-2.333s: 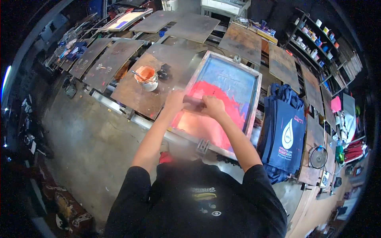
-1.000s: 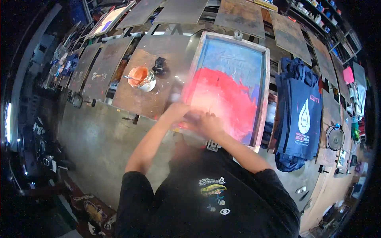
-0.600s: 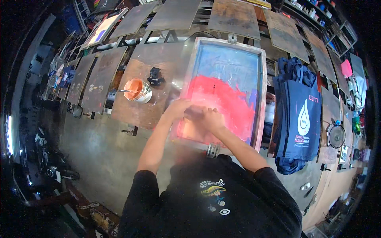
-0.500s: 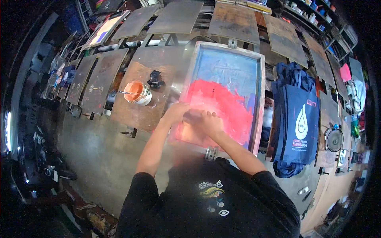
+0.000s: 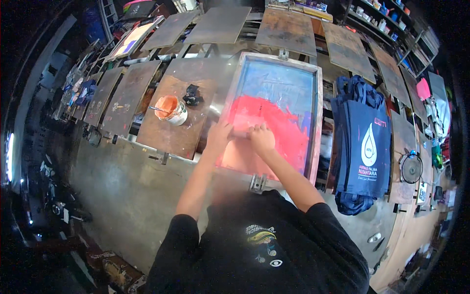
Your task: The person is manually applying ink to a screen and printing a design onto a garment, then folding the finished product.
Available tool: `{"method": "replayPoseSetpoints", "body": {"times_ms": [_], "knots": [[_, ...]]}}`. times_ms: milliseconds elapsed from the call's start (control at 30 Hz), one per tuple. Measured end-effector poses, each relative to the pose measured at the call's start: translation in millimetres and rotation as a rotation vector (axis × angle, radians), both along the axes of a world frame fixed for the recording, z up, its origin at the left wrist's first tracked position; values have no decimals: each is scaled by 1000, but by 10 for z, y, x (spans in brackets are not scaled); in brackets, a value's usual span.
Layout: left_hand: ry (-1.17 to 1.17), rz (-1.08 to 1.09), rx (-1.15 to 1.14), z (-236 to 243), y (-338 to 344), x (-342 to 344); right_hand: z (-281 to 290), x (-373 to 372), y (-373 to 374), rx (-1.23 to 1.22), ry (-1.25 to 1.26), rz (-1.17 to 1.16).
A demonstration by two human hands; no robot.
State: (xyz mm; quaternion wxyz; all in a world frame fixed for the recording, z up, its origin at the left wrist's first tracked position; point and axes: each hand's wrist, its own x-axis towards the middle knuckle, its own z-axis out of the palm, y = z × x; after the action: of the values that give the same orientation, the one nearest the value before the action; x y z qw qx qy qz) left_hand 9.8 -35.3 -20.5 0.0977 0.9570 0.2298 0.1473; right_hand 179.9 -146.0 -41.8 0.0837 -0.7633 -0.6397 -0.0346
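Observation:
A screen-printing frame [image 5: 318, 105] with a blue mesh lies in front of me, its near half smeared with red-pink ink [image 5: 286, 142]. My left hand [image 5: 219, 137] and my right hand [image 5: 262, 137] are closed side by side on a squeegee [image 5: 240, 134] over the inked mesh. Only a short stretch of its handle shows between them; the blade is hard to make out. A paler pink patch [image 5: 242, 154] spreads on the near side of the squeegee. A metal hinge clamp [image 5: 258, 183] grips the frame's near edge.
Left of the frame, a board [image 5: 193, 130] bears an open tub of orange-red ink [image 5: 171, 111] with a stick in it and a crumpled black wad [image 5: 193, 95]. Navy tote bags [image 5: 362, 147] are stacked on the right. More flat boards [image 5: 218, 24] line the far side.
Both hands have slid the squeegee away from me over the mesh, the right hand most visibly. The whole view has also shifted slightly.

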Motion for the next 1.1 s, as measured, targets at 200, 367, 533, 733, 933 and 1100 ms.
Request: {"method": "replayPoseSetpoints", "body": {"times_ms": [200,367,533,733,933,1100], "knots": [[-47,290,60,-173,-787,-408,-97,-435,-576,39,23,70],[-2,344,-78,-44,-1150,-607,233,-617,-928,-11,138,70],[-70,289,-189,118,-924,-551,568,-477,-737,-126,234,30],[39,143,-205,177,-338,-285,436,-20,-178,-430,261,26],[-153,185,-45,-49,326,200,240,101,343,104,-25,-106],[-11,116,-104,-265,315,41,-38,-240,119,112,26,-250]]}}
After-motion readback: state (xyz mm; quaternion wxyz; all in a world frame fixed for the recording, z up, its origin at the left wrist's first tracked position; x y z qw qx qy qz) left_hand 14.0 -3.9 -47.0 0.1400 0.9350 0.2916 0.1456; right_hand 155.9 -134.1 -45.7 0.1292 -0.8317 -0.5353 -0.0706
